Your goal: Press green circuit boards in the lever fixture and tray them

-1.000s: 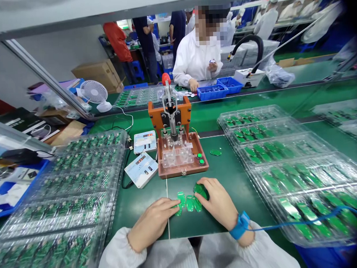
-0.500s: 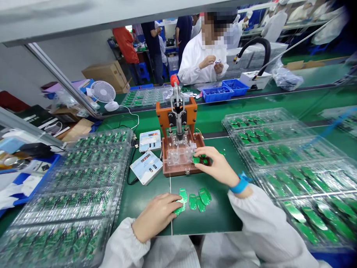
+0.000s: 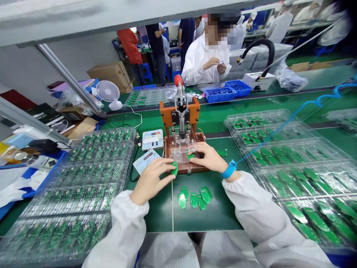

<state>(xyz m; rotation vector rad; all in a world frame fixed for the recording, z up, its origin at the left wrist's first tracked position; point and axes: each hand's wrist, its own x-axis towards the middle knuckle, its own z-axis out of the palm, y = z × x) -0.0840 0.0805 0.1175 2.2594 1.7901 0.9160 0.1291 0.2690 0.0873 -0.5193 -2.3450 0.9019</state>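
Observation:
My left hand (image 3: 155, 176) pinches a small green circuit board (image 3: 174, 168) in front of the fixture's left side. My right hand (image 3: 210, 156) reaches over the brown base of the test fixture (image 3: 184, 167), its thumb and fingers closed on another green circuit board (image 3: 190, 154) beside the clear plastic block. The fixture has an orange frame and a toggle lever with a red knob (image 3: 178, 80). Several loose green boards (image 3: 201, 199) lie on the mat near me. One more green board (image 3: 222, 152) lies right of the fixture, partly behind my right hand.
Clear trays of boards stand at left (image 3: 94, 172) and right (image 3: 284, 157). Two display boxes, one a white meter (image 3: 153, 139), sit left of the fixture. A blue coiled cord (image 3: 277, 126) runs from my right wristband. A co-worker (image 3: 207, 62) sits opposite, behind blue bins (image 3: 221, 94).
My left hand has lifted a board from the mat and moved up toward the fixture. My right hand has shifted slightly left. A board now shows right of the fixture.

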